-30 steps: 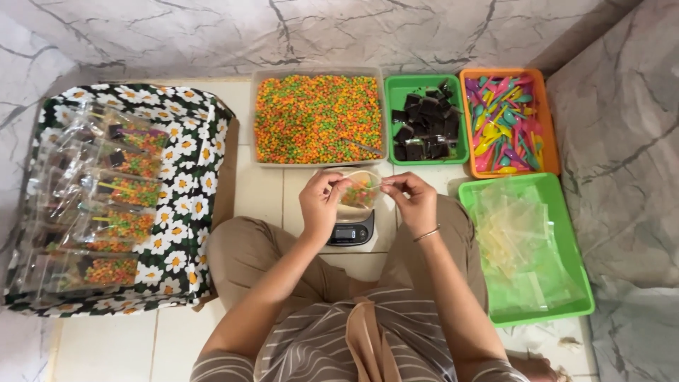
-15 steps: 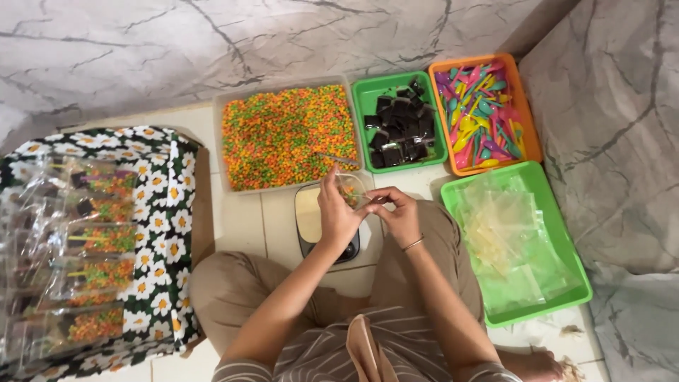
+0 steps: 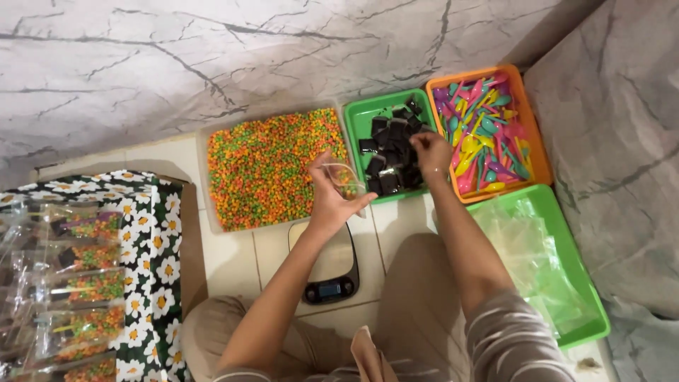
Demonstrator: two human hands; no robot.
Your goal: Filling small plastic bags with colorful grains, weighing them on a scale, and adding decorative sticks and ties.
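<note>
Holding a clear plastic bag (image 3: 344, 185) with a few colourful bits, left hand (image 3: 331, 200) grips it; right hand (image 3: 431, 150) pinches dark packets (image 3: 392, 152).

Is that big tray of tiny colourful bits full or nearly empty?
Full. The clear tray is covered edge to edge with orange, green and yellow bits; no bare bottom shows. How deep the layer runs cannot be told.

Orange-green-yellow pellets (image 3: 272, 166) in a clear tray — black packets (image 3: 390, 152) in green (spoons (image 3: 481, 134) multicoloured) — daisy-print cloth (image 3: 152, 255).
</note>
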